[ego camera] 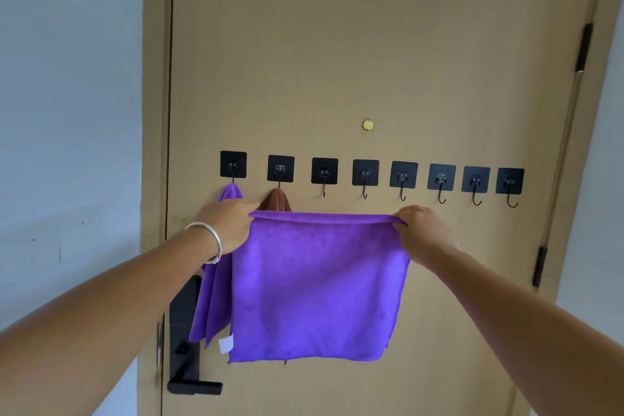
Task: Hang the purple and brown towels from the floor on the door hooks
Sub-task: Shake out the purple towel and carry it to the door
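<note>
Door [371, 44] behind; left hand [233, 223], right hand [422, 233] pinch purple towel [317, 287] corners.

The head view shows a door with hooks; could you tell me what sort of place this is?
Probably a home entryway: a tan door with a peephole, a black lever lock, and stick-on hooks carrying towels.

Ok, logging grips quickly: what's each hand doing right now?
Left hand: pinching the purple towel at its top left corner.
Right hand: gripping its top right corner.

Eight door hooks [365, 173], two purple towels [317, 287], one brown towel [276, 200], two hands [229, 226].
</note>
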